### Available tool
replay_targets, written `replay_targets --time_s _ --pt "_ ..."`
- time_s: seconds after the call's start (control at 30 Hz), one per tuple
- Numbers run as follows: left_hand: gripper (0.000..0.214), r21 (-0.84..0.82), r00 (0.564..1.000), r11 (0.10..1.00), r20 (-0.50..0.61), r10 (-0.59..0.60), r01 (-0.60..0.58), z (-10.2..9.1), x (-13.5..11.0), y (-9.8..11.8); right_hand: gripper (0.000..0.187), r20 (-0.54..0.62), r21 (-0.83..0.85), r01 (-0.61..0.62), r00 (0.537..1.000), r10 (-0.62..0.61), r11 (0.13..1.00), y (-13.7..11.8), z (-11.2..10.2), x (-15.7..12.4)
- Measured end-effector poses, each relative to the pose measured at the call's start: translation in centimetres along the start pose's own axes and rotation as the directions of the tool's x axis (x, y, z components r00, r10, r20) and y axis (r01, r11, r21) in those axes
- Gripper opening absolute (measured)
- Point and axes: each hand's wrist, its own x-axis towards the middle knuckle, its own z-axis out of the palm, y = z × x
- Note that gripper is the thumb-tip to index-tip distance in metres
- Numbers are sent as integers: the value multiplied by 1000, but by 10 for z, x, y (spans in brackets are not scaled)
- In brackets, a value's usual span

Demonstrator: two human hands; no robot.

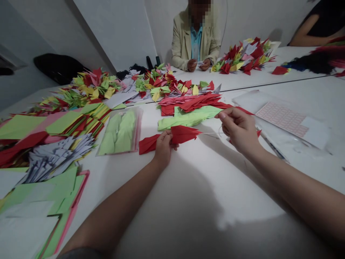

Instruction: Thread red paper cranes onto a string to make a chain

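My left hand (pixel 163 151) is closed around a red folded paper piece (pixel 184 134), its pointed end facing right. A thin white thread (pixel 208 133) runs from that tip towards my right hand (pixel 238 127), whose thumb and forefinger are pinched together on the thread. Whether a needle is between those fingers is too small to tell. Just beyond both hands lie light green folded papers (pixel 185 119) and a stack of red folded papers (pixel 198 102). A bit of red paper shows beside my right wrist, mostly hidden.
A clear packet of green folded papers (pixel 120 131) lies left of my left hand. Stacks of coloured paper (pixel 64 124) cover the left side. Heaps of folded paper (pixel 167 81) line the back. A pen (pixel 273 145) and label sheet (pixel 283 118) lie right. Across sits a person (pixel 179 39).
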Motion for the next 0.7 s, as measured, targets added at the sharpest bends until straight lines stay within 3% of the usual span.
replay_targets --time_s 0.1,0.17,0.23,0.27,0.33,0.37,0.4,0.47,0.53,0.6,0.7 --pt "17 -27 1000 1000 -24 15 -16 0 1 0 26 135 -129 -83 986 101 988 2 1 -1" --pt "17 -28 999 999 -25 20 -21 0 1 0 26 302 -290 -178 915 267 940 4 2 -3" --pt "18 -10 1000 1000 -20 22 -22 1 1 1 27 389 -404 -224 835 388 887 9 4 -6" --pt "19 5 999 1000 -15 28 -28 1 0 1 28 372 -420 -207 849 376 883 11 5 -7" --pt "20 48 997 996 -7 72 -72 3 -2 1 26 223 -415 -78 957 185 907 16 7 -10" --pt "21 76 994 992 -1 105 -105 4 -4 0 24 133 -417 22 990 37 909 18 8 -11" --pt "22 107 990 984 11 139 -140 5 -5 0 22 69 -429 128 992 -108 894 20 9 -13" --pt "24 170 979 965 62 193 -201 6 -10 -1 23 42 -466 320 939 -341 825 24 12 -16" --pt "25 228 965 942 147 216 -246 6 -14 -4 26 83 -508 464 865 -495 726 27 14 -20" --pt "21 291 943 910 240 230 -296 5 -18 -6 28 110 -554 538 804 -585 636 31 16 -24" --pt "11 428 888 792 344 303 -436 5 -23 -7 21 152 -603 576 762 -629 552 36 18 -29"
